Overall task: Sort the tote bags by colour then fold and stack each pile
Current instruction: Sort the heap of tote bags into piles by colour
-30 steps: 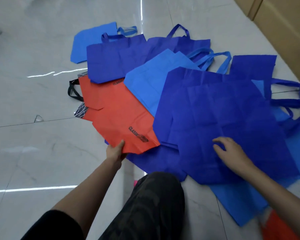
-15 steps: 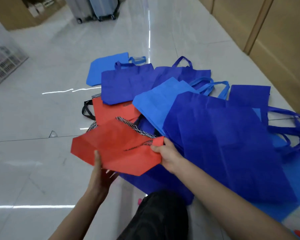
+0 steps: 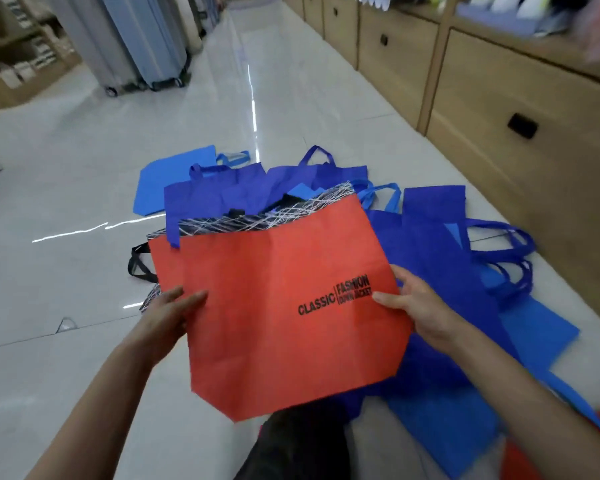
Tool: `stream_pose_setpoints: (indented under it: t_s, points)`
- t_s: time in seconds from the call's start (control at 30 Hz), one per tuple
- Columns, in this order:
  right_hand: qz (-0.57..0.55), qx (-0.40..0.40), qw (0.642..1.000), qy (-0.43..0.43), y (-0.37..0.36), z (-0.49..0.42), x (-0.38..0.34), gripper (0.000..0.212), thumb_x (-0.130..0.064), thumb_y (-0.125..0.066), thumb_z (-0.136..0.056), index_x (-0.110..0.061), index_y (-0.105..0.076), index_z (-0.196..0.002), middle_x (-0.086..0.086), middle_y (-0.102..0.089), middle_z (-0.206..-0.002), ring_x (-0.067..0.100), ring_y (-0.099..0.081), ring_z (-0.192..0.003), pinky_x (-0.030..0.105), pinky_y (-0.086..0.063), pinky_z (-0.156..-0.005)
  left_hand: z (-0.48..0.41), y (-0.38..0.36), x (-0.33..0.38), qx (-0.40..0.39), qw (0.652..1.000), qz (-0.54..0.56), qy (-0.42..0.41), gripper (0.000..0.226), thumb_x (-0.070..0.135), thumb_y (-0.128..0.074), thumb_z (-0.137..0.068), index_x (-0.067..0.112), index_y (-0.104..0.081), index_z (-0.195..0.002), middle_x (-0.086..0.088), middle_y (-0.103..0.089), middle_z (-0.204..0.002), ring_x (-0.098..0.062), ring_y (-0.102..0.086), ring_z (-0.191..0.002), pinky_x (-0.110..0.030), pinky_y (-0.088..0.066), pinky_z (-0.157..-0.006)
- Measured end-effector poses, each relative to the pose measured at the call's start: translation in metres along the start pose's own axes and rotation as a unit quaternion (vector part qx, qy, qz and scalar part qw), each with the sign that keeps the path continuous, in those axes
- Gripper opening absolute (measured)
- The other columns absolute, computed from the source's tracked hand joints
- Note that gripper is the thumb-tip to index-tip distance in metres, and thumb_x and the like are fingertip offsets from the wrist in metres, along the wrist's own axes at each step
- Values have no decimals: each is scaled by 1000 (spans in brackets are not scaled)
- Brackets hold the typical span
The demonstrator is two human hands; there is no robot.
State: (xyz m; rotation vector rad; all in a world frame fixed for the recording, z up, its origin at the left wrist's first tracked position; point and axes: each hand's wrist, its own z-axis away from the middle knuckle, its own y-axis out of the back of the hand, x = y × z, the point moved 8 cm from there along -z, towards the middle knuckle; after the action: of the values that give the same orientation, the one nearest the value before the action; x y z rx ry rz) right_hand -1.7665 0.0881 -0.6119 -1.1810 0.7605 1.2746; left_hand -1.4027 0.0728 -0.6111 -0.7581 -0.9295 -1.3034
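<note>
The red tote bag [image 3: 278, 313] now sits in the middle of the frame, lifted off the heap and spread flat between your hands with its printed face toward you. A second ago it lay half buried at the left of the pile with only your left hand [image 3: 174, 313] on its corner. Half a second ago it was bunched up between both hands. Your left hand now grips the left edge, with its fingers curled over the front. Your right hand [image 3: 420, 306] pinches the right edge, the thumb lying on the print and the fingers hidden behind the cloth. In my judgement, that singles out one red bag and leaves it ready to fold or set aside as the start of a red pile.

The dark blue bags [image 3: 447, 271] and the light blue bags [image 3: 174, 178] are still mixed together on the floor [image 3: 66, 375] behind and to the right of it. A dark blue strap hangs over the red bag's patterned top edge [image 3: 257, 216], and it may drag along. The black handle [image 3: 137, 265] trails off at the left. Another scrap of red [image 3: 530, 462] shows at the lower right, blurred. Your knee [image 3: 302, 441] is directly below the bag, so open floor at the left looks like the better place to lay it down. Wooden drawers [image 3: 499, 116] line the right side of the frame, and suitcases [image 3: 136, 46] stand at the upper left.
</note>
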Motion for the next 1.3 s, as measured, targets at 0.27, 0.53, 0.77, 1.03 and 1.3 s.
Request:
stream_pose_setpoints:
  t_s: [0.27,0.53,0.77,1.03,1.3]
  points:
    - [99,381,919,7,176,152,106,34,15,-61,-79,-5,-59,-107,14,-66,-99,1,-61,-73,19,-48,-75,-36,-242,-71,-137,963,-232,4,17,15,-72,-71,11,-56,-72,-8,-49,-64,-16,-42,-54,-24,-33,-53]
    - [29,659,751,-31,231,348,217,40,9,-60,-81,-19,-58,-109,-6,-64,-97,2,-59,-84,9,-46,-73,62,-464,-170,-384,880,-265,-87,30,-10,-53,-77,15,-50,-92,-6,-55,-81,-6,-51,-60,-10,-41,-46]
    - [-45,794,594,-126,219,449,279,20,-13,-60,-86,-13,-57,-105,9,-62,-98,28,-58,-93,34,-42,-78,136,-529,-235,-531,772,-337,-95,65,-7,-53,-76,5,-35,-138,-8,-52,-117,7,-56,-74,-14,-46,-65]
    - [-102,787,542,-277,239,445,304,72,-22,-73,-79,0,-36,-136,25,-46,-134,41,-48,-119,43,-38,-97,105,-506,-269,-490,639,-563,-184,91,32,-67,-73,14,-19,-148,-17,-38,-139,-34,-38,-127,-41,-34,-105]
    - [32,813,422,-399,243,478,277,58,-19,-69,-77,3,-43,-124,30,-47,-125,45,-44,-115,50,-34,-98,75,-486,-210,-398,650,-529,-373,75,23,-71,-80,8,-32,-143,-16,-37,-142,-36,-38,-127,-41,-31,-103]
